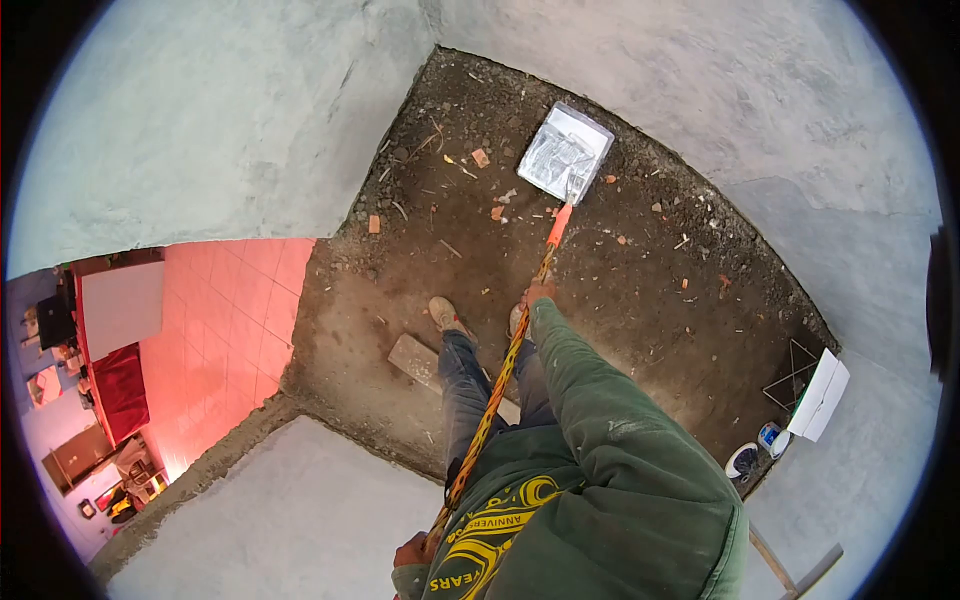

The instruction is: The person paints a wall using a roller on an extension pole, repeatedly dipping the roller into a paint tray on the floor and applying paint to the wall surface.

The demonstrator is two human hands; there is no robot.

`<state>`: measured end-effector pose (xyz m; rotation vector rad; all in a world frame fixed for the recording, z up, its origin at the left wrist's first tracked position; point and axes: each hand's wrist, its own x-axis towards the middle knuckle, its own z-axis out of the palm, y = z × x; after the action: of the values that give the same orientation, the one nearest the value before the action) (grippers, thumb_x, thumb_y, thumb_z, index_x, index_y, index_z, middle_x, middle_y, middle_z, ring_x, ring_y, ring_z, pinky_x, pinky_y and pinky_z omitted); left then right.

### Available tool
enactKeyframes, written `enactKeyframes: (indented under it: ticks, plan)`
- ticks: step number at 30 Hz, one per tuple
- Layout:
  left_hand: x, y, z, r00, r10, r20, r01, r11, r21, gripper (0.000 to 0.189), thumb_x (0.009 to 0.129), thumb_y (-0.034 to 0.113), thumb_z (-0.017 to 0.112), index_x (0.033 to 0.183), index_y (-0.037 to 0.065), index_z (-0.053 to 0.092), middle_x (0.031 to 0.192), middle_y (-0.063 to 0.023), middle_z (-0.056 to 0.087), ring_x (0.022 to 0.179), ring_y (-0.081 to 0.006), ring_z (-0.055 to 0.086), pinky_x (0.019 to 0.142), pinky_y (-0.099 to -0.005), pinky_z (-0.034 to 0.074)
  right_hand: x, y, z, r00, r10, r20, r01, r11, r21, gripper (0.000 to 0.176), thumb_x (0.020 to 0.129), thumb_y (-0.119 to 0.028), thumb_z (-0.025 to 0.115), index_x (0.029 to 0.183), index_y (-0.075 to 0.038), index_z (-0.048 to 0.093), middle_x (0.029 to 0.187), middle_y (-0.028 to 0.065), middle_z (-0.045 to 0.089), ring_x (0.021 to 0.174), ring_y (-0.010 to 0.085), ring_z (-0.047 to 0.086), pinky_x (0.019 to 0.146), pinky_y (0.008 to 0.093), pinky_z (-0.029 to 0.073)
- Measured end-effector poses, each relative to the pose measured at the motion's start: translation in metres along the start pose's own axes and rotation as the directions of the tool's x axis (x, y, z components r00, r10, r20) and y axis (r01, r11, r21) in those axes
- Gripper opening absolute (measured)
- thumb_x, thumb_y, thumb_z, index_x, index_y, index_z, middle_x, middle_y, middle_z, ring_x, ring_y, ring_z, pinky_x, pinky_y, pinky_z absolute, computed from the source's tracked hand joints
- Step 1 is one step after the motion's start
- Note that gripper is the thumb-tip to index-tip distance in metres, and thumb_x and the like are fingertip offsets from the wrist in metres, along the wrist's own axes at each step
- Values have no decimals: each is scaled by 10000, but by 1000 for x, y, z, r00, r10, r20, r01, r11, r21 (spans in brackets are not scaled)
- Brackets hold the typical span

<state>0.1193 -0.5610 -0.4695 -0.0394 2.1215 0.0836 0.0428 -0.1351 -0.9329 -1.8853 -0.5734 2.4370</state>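
My right hand (540, 292) is wrapped round the upper part of a long yellow, orange and black patterned pole (497, 393). Lower down, near my waist, my left hand (412, 550) is closed round the same pole. An orange handle (560, 226) sits at the pole's far end, and its tip reaches the near edge of a white paint tray (573, 121). Whitish and grey wet-looking paint covers much of the tray. The tool head at the handle's end is hard to make out against it.
The dirt floor (400, 270) bears brick bits and rubble. A plank (415, 362) lies by my feet. Pale plastered walls (250, 120) rise around. At right stand a white panel (819, 396) and small tubs (772, 440). A pink tiled floor (230, 320) lies left, beyond a ledge.
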Motion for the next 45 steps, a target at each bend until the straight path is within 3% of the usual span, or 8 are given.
enactKeyframes:
  ticks: [6, 11, 17, 19, 21, 26, 32, 45]
  plan:
    - [-10, -109, 27, 994, 60, 92, -63, 997, 35, 295, 846, 360, 629, 954, 87, 663, 781, -143, 671, 718, -270, 663, 666, -367, 507, -77, 25, 35, 968, -134, -211, 96, 979, -180, 504, 945, -489, 405, 1358, -202, 427, 1008, 222, 593, 965, 361, 574, 812, 642, 398]
    - [-49, -103, 28, 1000, -12, -9, 11, 991, -134, 230, 890, 279, 575, 916, 65, 655, 815, -123, 649, 713, -189, 531, 678, -348, 451, -99, 50, 38, 971, -28, -236, -16, 983, -185, 600, 977, -160, 423, 1488, -212, 112, 610, 93, 478, 409, 211, 468, 367, 398, 447]
    - [-56, -49, 3, 989, -145, -37, 136, 975, -178, 295, 888, 358, 589, 846, 78, 673, 723, -113, 624, 642, -179, 515, 637, -357, 457, 15, 75, -19, 948, -199, -250, 116, 943, -311, 582, 953, -260, 506, 1446, -145, 219, 641, 89, 497, 476, 237, 519, 424, 426, 474]
    - [-62, -45, 4, 958, -287, -7, 283, 948, -146, 319, 891, 382, 594, 818, 82, 677, 686, -110, 608, 611, -179, 502, 612, -367, 453, 19, 39, -13, 869, -233, -437, 219, 972, -83, 530, 940, -360, 524, 1336, -64, 334, 696, 90, 543, 546, 251, 560, 472, 438, 483]
    - [-71, -55, 9, 961, -272, -40, 262, 951, -165, 369, 889, 419, 606, 759, 79, 667, 624, -112, 573, 561, -176, 476, 564, -374, 435, 86, 36, -48, 934, -272, -233, 265, 962, -60, 480, 941, -417, 504, 1224, -37, 425, 767, 102, 592, 608, 244, 589, 534, 428, 504]
    - [-91, 3, -19, 925, -379, 3, 359, 874, -326, 383, 888, 413, 615, 724, 67, 637, 566, -102, 525, 540, -162, 455, 543, -375, 411, -7, -34, 12, 978, 37, -207, -18, 996, 90, 530, 927, -517, 489, 1151, -38, 528, 769, 105, 608, 605, 247, 594, 573, 429, 541]
    - [-85, -28, -23, 928, -365, 76, 362, 931, 43, 452, 887, 561, 522, 854, 129, 652, 786, -190, 640, 717, -399, 558, 660, -489, 447, 4, -13, 10, 1000, -23, -8, 23, 999, 38, 427, 959, -463, 460, 823, -61, 504, 593, 62, 504, 481, 218, 483, 513, 413, 521]
    - [-90, -85, 14, 947, -291, -139, 317, 919, 236, 543, 852, 660, 479, 875, 129, 589, 758, -158, 647, 760, -398, 626, 660, -497, 489, -31, -6, 42, 999, 8, -39, -2, 986, 166, 415, 945, -486, 475, 840, -85, 485, 564, 35, 457, 476, 210, 487, 498, 415, 504]
